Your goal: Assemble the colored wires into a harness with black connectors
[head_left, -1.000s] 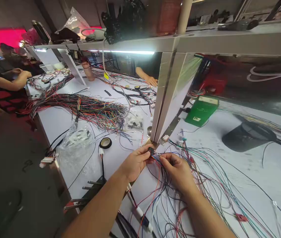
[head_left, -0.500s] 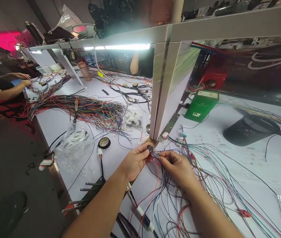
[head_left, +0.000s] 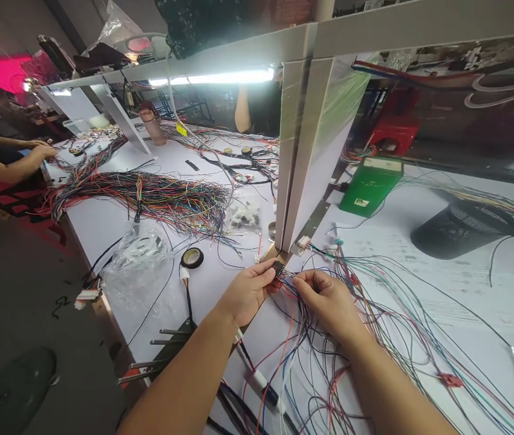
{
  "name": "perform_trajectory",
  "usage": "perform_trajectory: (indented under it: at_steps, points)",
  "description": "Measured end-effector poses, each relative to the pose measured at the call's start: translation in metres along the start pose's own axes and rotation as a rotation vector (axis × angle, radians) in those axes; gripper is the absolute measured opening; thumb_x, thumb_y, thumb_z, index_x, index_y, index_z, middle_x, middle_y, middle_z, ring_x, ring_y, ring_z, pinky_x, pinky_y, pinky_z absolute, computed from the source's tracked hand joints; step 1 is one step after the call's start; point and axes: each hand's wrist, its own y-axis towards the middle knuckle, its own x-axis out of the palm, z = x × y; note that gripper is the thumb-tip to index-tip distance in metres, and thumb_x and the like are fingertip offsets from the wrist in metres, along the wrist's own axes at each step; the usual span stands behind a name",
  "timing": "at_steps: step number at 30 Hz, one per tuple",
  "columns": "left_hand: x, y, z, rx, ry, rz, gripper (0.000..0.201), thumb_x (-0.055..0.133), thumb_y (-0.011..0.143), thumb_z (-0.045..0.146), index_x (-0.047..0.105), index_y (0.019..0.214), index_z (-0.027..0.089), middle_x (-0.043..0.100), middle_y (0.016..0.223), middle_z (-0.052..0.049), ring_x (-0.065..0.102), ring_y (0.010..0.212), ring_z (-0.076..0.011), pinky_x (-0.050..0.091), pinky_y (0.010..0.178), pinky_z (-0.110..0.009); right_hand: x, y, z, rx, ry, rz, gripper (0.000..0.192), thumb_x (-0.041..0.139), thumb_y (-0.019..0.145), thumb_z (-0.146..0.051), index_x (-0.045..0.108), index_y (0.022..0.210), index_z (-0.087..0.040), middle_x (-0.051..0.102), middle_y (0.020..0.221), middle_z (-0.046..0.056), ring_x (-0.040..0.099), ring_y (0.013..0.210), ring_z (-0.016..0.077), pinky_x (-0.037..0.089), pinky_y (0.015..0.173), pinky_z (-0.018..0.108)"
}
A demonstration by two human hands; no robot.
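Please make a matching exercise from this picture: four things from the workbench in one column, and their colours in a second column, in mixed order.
Things:
1. box behind the upright panel
2. mesh basket lying on its side
3. connector pinched in the left hand, with the right hand at its wires
4. bottle far down the bench

Colours:
A. black, small
B. green
C. brownish pink
D. black, mesh

Pairs: 1-B, 2-D, 3-A, 4-C

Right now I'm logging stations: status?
Left hand pinches black connector. Right hand grips a wire at it. Loose wires tangled around both.
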Motion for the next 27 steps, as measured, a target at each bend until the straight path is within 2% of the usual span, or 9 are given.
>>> perform_trajectory:
  at_steps: [4, 17, 27]
  points:
    - [-0.0010, 0.0006, -0.0010, -0.006, 0.016, 0.008, 0.034, 0.075, 0.075, 0.021, 0.070, 0.108, 0.013, 0.067, 0.086, -0.006, 0.056, 0.073, -0.0114, 0.041, 0.077, -0.027, 0.0002, 0.0002, -0.0013, 0.013, -0.007, -0.013, 0.029, 0.057, 0.081, -0.046, 0.062, 0.074, -0.018, 0.055, 0.059, -0.001, 0.046, 0.052, 0.0110, 0.037, 0.049, 0.023]
    - [0.0018, -0.0013, -0.0006, 0.011, 0.085, 0.011, 0.039, 0.078, 0.072, 0.025, 0.071, 0.109, 0.017, 0.066, 0.093, -0.005, 0.054, 0.077, -0.0106, 0.040, 0.076, -0.026, 0.0005, 0.0011, -0.0016, -0.014, -0.103, 0.005, 0.024, 0.056, 0.080, -0.040, 0.062, 0.073, -0.019, 0.057, 0.060, -0.002, 0.048, 0.053, 0.0115, 0.038, 0.052, 0.024]
    - [-0.0028, -0.0011, -0.0054, 0.055, 0.281, -0.020, 0.049, 0.074, 0.075, 0.034, 0.064, 0.121, 0.022, 0.063, 0.085, -0.001, 0.051, 0.073, -0.0088, 0.039, 0.074, -0.025, -0.0016, -0.0021, -0.0087, -0.006, -0.109, 0.014, 0.027, 0.054, 0.081, -0.043, 0.060, 0.071, -0.018, 0.055, 0.060, -0.001, 0.047, 0.055, 0.0126, 0.037, 0.052, 0.024]
